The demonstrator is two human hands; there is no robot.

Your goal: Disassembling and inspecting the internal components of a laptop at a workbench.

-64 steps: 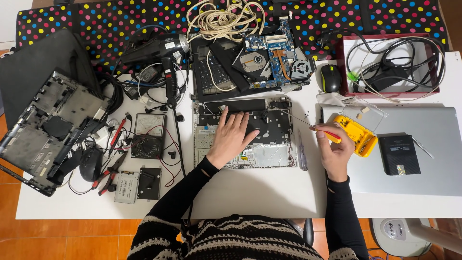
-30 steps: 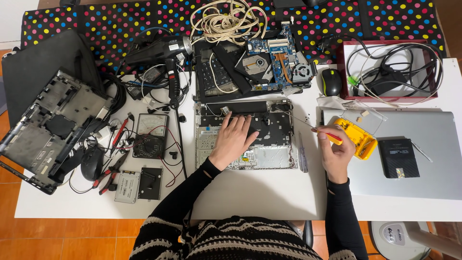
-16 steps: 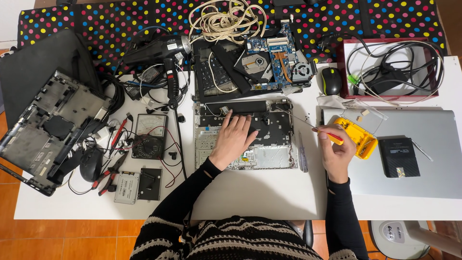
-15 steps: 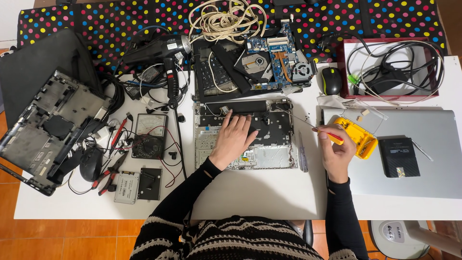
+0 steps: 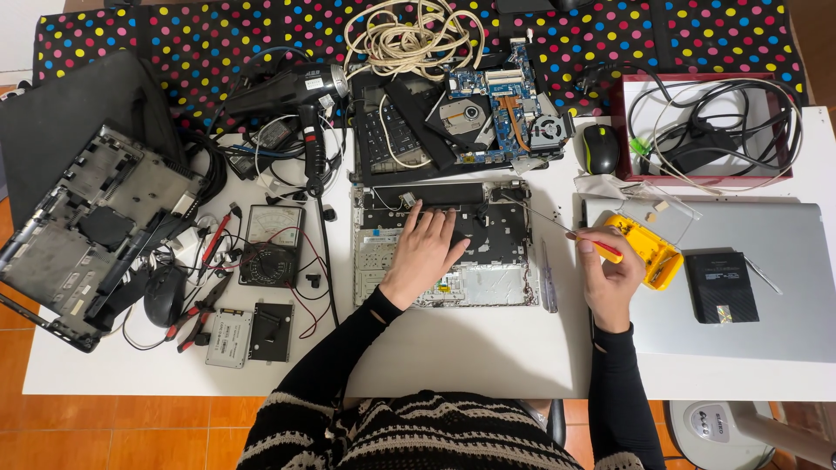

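The opened laptop base (image 5: 444, 244) lay at the middle of the white table (image 5: 453, 348), its dark board exposed. The left hand (image 5: 425, 252) lay flat on it, fingers loosely spread and pressing the board. The right hand (image 5: 608, 278), just right of the base, pinched a thin screwdriver (image 5: 566, 228) by its orange handle, the tip reaching the base's upper right corner. A yellow bit case (image 5: 649, 251) sat beside that hand on a closed silver laptop (image 5: 758, 305). A multimeter (image 5: 272, 245) lay well to the left.

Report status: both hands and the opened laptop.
Left hand flat on laptop base. Right hand grips screwdriver, tip at base's right edge. Yellow case beside right hand.
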